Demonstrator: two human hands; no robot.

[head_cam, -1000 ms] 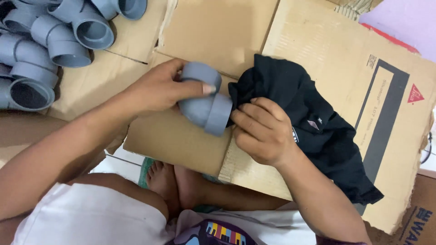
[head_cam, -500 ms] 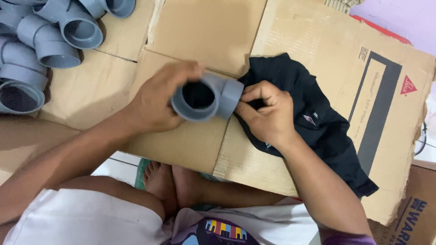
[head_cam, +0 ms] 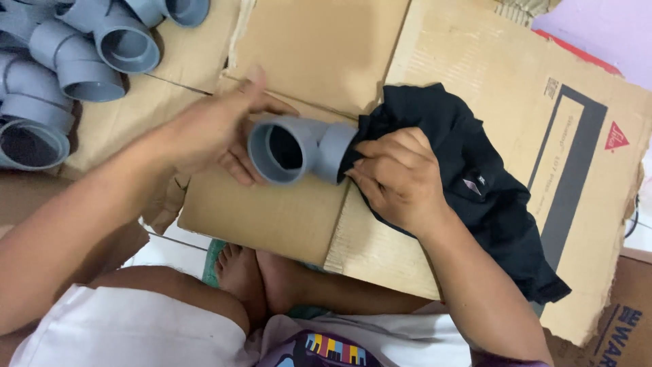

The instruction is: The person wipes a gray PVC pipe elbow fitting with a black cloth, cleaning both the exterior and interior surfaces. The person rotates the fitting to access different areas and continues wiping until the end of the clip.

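My left hand [head_cam: 210, 129] holds a grey plastic pipe fitting [head_cam: 299, 148] from behind, fingers spread around its back. One round socket of the fitting faces me, and another points right. My right hand [head_cam: 397, 178] grips a black cloth [head_cam: 468, 183] and presses a bunched part of it into the right-hand socket. The rest of the cloth trails off to the lower right over flattened cardboard [head_cam: 475, 75].
A pile of several grey pipe fittings [head_cam: 75, 54] lies at the top left on cardboard. My bare feet [head_cam: 255, 272] and lap show below the cardboard's near edge. A pale purple surface [head_cam: 611, 27] is at the top right.
My left hand has turned the fitting, so an open socket now faces me, and its fingers have spread. My right hand has kept the cloth at the right socket.
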